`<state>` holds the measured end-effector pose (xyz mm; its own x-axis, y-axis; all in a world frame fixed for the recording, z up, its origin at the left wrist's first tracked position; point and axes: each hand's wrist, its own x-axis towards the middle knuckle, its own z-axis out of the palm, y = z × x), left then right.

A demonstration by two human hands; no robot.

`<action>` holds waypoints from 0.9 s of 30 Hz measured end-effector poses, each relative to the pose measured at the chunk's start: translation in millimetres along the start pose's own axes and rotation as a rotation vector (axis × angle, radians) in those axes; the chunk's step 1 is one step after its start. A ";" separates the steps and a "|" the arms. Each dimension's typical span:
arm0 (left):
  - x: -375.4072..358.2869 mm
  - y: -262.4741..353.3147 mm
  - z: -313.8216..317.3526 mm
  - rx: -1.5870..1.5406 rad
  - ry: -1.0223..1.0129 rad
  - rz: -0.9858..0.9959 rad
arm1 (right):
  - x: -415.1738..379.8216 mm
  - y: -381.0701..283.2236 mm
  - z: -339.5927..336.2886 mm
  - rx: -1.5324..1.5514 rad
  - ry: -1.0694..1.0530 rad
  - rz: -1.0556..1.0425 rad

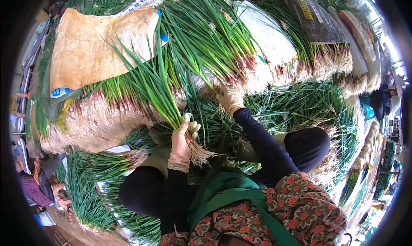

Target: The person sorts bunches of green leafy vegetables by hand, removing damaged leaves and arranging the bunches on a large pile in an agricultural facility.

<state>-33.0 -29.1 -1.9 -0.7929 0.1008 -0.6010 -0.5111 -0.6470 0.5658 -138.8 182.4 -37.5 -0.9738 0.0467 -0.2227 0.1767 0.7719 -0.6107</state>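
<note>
My left hand [181, 145], in a pale glove, is closed around a bunch of green onions [165, 98]. Their leaves point up and away, and the pale stringy roots [198, 152] hang out below the fist. Farther right, my gloved right hand [230, 100] reaches to the root ends of a large heap of green onions [206, 35]. Its fingers are bent around the base of a green onion [208, 80] at the edge of that heap; the fingertips are partly hidden among the roots.
A brown paper sheet [101, 48] covers onions at the left; a white sack [266, 31] and a dark sack [313, 18] cover others at the right. Loose green leaves [292, 106] lie around my knees. Another person [36, 190] sits at the far left.
</note>
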 end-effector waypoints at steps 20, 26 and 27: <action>-14.5 -0.1 2.0 0.169 -0.013 0.065 | -29.7 -69.8 59.2 0.700 -0.281 -0.052; -48.4 49.5 15.9 -0.008 -0.007 0.286 | -17.7 3.1 45.6 0.203 -0.153 -0.021; -41.3 53.2 5.0 -0.058 -0.120 0.252 | -20.2 12.3 47.7 -0.235 -0.085 -0.181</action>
<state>-29.1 -63.9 55.9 -0.9277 0.0176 -0.3728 -0.2759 -0.7051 0.6533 -110.1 160.7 -76.7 -0.9693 -0.1505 -0.1946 -0.0464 0.8888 -0.4560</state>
